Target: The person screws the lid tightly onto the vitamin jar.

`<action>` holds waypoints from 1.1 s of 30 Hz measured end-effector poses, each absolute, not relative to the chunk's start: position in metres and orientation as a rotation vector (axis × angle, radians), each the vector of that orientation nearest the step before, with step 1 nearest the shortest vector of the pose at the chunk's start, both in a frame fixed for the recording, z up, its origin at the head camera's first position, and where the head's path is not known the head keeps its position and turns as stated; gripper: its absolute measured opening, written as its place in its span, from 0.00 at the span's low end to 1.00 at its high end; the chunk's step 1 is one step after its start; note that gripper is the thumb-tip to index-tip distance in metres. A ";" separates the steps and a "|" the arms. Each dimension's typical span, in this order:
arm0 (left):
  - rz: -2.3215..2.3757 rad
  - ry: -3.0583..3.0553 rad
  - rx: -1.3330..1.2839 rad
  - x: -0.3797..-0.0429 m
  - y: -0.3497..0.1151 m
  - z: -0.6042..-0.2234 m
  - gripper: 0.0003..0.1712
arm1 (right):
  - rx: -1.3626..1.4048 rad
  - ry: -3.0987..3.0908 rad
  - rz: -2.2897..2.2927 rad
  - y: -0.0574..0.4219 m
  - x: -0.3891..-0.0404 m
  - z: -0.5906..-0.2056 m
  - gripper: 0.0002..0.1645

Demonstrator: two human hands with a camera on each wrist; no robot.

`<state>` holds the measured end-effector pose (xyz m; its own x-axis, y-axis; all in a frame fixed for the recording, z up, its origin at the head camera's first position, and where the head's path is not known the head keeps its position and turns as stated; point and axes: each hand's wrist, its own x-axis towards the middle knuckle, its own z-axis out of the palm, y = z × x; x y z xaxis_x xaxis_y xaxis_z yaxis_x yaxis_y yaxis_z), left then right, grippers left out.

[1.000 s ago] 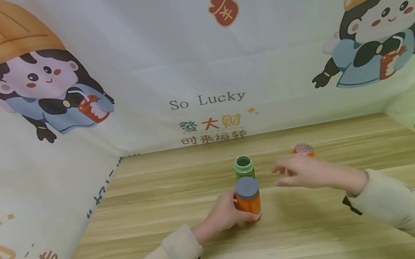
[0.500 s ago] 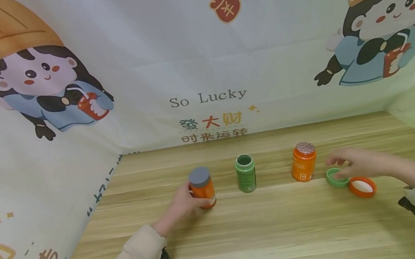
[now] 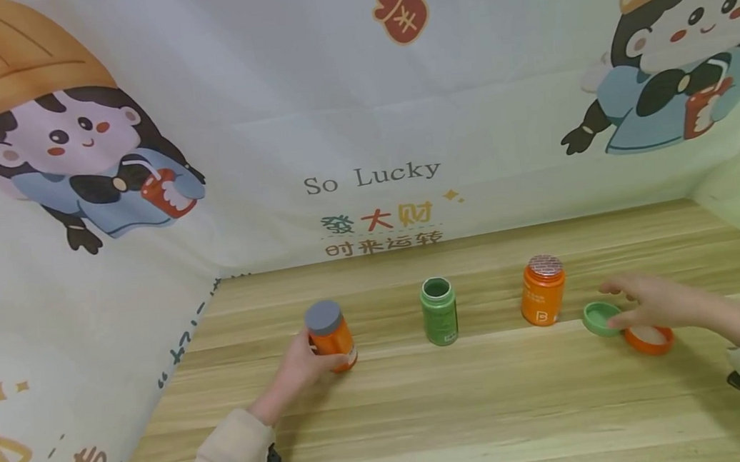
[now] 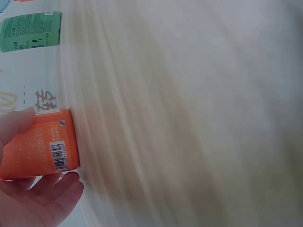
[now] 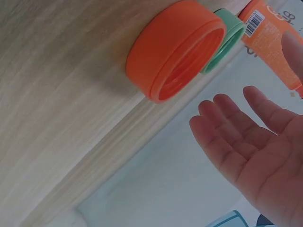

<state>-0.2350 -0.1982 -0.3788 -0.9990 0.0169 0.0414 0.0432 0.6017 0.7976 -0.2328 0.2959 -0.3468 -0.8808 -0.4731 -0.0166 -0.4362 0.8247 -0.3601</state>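
My left hand (image 3: 299, 370) grips an orange bottle (image 3: 338, 342) with a grey cap (image 3: 324, 318), low on its side. In the left wrist view, fingers and thumb wrap that bottle's lower part, near its barcode. On the right, my right hand (image 3: 668, 301) hovers palm down over two loose lids, one green (image 3: 592, 324) and one orange (image 3: 650, 347), both lying hollow side up. The right wrist view shows relaxed, spread fingers (image 5: 222, 142) with nothing between them, beside the orange lid (image 5: 165, 42).
A green bottle (image 3: 441, 320) stands uncapped mid-table, its mouth exposed. To its right is another orange bottle (image 3: 542, 298), lidless, with a patterned seal on top. Behind the wooden table (image 3: 473, 410) hangs a printed cloth (image 3: 363, 131), which also runs along the sides.
My left hand has carried the grey-capped bottle leftward, away from in front of the green bottle. My right hand has shifted right, from before the sealed orange bottle to over the lids.
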 end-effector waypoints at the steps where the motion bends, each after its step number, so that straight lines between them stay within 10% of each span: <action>1: -1.391 -2.784 -0.053 -0.235 -0.198 -0.379 0.34 | -0.717 2.894 -0.537 0.296 -0.233 -0.347 0.38; 15: -1.519 -2.560 -0.096 -0.233 -0.186 -0.348 0.53 | -0.716 2.851 -0.530 0.296 -0.232 -0.352 0.43; 33: -1.279 -2.706 -0.458 -0.240 -0.072 -0.338 0.47 | -0.725 2.880 -0.528 0.295 -0.230 -0.359 0.45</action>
